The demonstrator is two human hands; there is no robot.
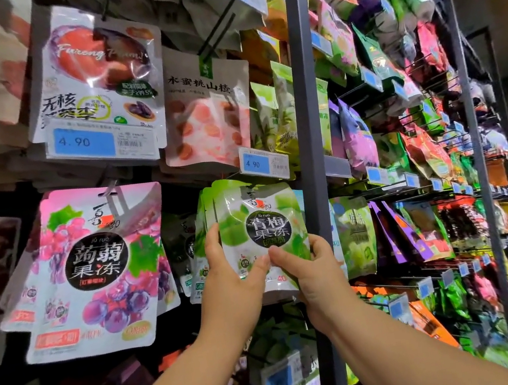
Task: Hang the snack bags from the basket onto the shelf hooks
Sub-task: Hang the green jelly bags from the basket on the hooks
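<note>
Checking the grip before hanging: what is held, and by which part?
A glossy green-and-white jelly pouch, gripped at its lower part: left hand on the lower left edge, right hand on the lower right.

left hand (228, 273) raised, gripping bag (260, 221) | right hand (316, 270) raised, gripping it | 2 forearms extended, thumbs adjacent

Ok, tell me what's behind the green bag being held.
Behind the green bag: matching bags, edges showing at its left. Their number and the hook are covered.
</note>
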